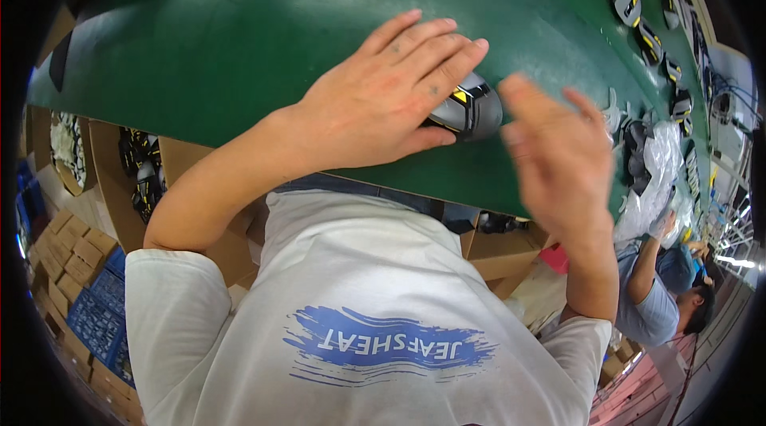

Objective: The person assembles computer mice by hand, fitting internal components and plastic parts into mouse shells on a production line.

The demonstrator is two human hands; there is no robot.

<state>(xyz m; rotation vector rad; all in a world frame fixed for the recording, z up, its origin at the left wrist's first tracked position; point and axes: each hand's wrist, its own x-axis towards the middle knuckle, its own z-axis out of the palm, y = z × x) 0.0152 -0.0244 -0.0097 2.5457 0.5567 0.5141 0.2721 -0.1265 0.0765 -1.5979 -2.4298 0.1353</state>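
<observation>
A grey and black computer mouse (471, 111) with yellow accents rests on the green tabletop (263, 35), partly covered by my left hand (391, 91). That hand's fingers stretch straight across the mouse's far side while its thumb lies along the near side, gripping it against the table. Just right of the mouse is my right hand (558, 151), smeared by motion. Its index finger points toward the mouse, and a small gap shows between them. Whether the right hand holds anything cannot be made out.
Several similar mice (648, 41) lie along the far right. Clear plastic bags (650, 179) sit near a co-worker (658, 310) at the right. Below the table edge stand cardboard boxes (187, 163), one with black and yellow parts (144, 179). Blue crates (92, 310) are at lower left.
</observation>
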